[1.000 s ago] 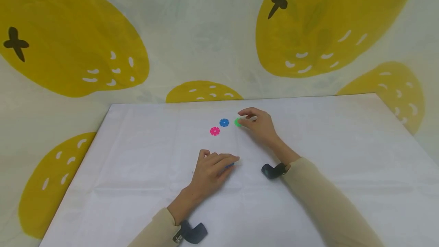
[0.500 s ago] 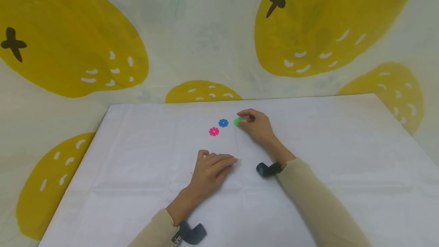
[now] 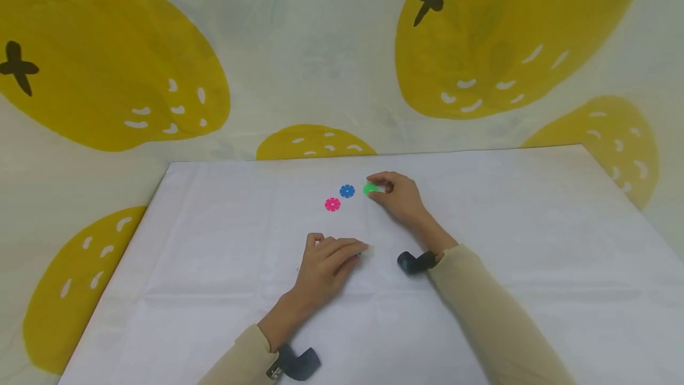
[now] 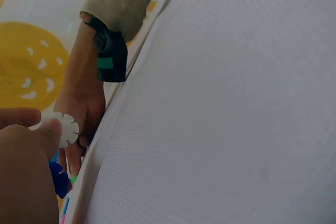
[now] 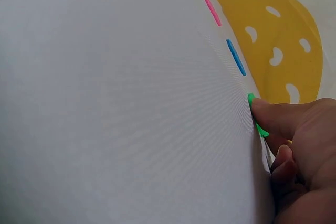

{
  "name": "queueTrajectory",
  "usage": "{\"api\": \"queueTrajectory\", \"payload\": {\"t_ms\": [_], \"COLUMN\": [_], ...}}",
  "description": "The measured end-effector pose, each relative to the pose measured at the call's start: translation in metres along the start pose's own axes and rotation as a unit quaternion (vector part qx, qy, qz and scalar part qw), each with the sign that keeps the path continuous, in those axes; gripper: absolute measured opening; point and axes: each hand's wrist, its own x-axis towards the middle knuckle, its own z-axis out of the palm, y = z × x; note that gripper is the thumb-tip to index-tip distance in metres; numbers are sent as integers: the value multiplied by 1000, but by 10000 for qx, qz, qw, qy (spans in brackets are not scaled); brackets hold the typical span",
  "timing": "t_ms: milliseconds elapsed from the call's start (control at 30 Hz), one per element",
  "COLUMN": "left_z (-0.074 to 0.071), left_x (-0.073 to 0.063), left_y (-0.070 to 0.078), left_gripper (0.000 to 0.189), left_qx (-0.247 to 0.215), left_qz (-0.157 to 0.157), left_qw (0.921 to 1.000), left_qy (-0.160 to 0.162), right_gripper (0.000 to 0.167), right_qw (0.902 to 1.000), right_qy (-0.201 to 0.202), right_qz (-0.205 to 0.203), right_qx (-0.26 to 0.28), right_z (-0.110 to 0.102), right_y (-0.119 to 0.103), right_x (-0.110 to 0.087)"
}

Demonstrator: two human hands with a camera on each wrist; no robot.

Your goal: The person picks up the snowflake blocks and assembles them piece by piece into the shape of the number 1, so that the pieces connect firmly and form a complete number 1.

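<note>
In the head view my left hand [image 3: 323,266] is over the middle of the table. Its thumb and fingers pinch a white notched snowflake disc [image 4: 68,130]. A blue notched disc [image 4: 60,180] shows just beneath that thumb, partly hidden by the hand. Farther back, my right hand [image 3: 399,198] holds a green snowflake disc [image 3: 370,189] between thumb and fingers, at the tabletop. Left of it lie a blue snowflake disc [image 3: 347,191] and a pink snowflake disc [image 3: 332,204], flat and apart from each other.
A white cloth covers the table [image 3: 214,224], its far edge close behind the discs. Behind hangs a pale curtain [image 3: 315,46] with yellow fruit prints. Dark wrist cameras [image 3: 417,262] stick out from both beige sleeves.
My right forearm has shifted slightly left, and more of the green disc shows between the fingers. The left hand stays nearly in place; less blue shows under it. The head view has shifted slightly.
</note>
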Motion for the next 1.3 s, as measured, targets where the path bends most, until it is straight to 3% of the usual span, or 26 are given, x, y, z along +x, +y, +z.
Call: {"api": "queueTrajectory", "payload": {"t_ms": [300, 900, 1300], "left_z": [-1, -3, -2], "left_x": [0, 6, 5], "left_y": [0, 2, 2], "left_gripper": [31, 30, 33], "left_qx": [-39, 36, 43], "left_qz": [-42, -72, -39], "left_qw": [10000, 9999, 9999], "left_qy": [2, 62, 120], "right_gripper": [34, 24, 21], "right_qw": [9997, 9991, 9994], "right_qy": [-234, -333, -330], "right_qz": [61, -230, -125], "right_qx": [-31, -121, 1], "right_z": [-3, -8, -23], "right_y": [-4, -9, -11], "right_x": [-4, -4, -16]}}
